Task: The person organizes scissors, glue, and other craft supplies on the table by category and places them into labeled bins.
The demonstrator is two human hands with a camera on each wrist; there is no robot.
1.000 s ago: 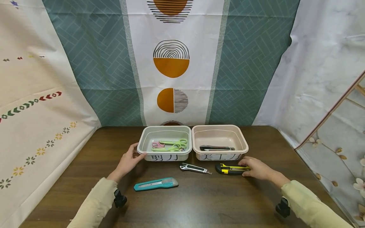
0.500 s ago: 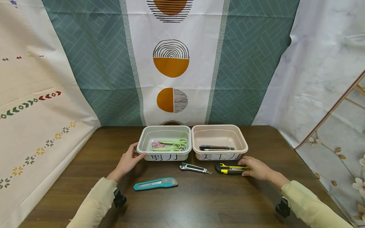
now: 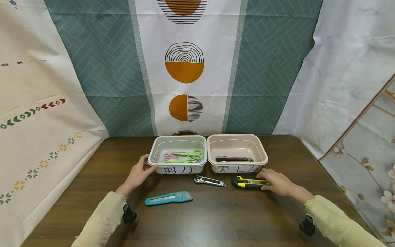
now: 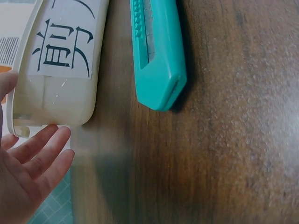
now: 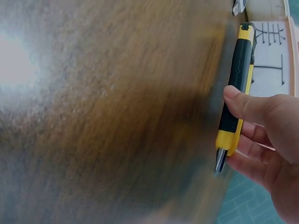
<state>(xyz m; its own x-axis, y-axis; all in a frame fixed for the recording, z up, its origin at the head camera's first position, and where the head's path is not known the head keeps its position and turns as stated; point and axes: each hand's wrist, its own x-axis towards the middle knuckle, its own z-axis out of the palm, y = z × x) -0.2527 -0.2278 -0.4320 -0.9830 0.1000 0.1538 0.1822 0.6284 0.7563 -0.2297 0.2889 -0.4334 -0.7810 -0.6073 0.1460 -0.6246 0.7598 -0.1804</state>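
Observation:
My right hand (image 3: 279, 183) pinches a yellow-and-black utility knife (image 5: 238, 77) between thumb and fingers, in front of the pink bin (image 3: 263, 151). The thumb lies along the knife's dark grip in the right wrist view. My left hand (image 3: 137, 174) rests at the near left corner of the pale green bin (image 3: 154, 151); its thumb touches the rim and the other fingers extend fairly straight beside the end wall. A teal utility knife (image 3: 169, 198) lies on the table to the right of that hand. Between it and the yellow knife lies a silver-and-black utility knife (image 3: 211, 181).
Green-handled scissors (image 3: 189, 158) and pink-handled scissors (image 3: 169, 156) lie in the green bin. The pink bin holds a black utility knife (image 3: 234, 159). Both bins stand side by side on the brown table (image 3: 210, 223), with labels in front. Patterned cloths (image 3: 262, 68) hang behind.
The yellow-and-black utility knife and the right hand's fingertips have shifted very slightly left. The left hand stays at the green bin, and the other knives lie as before.

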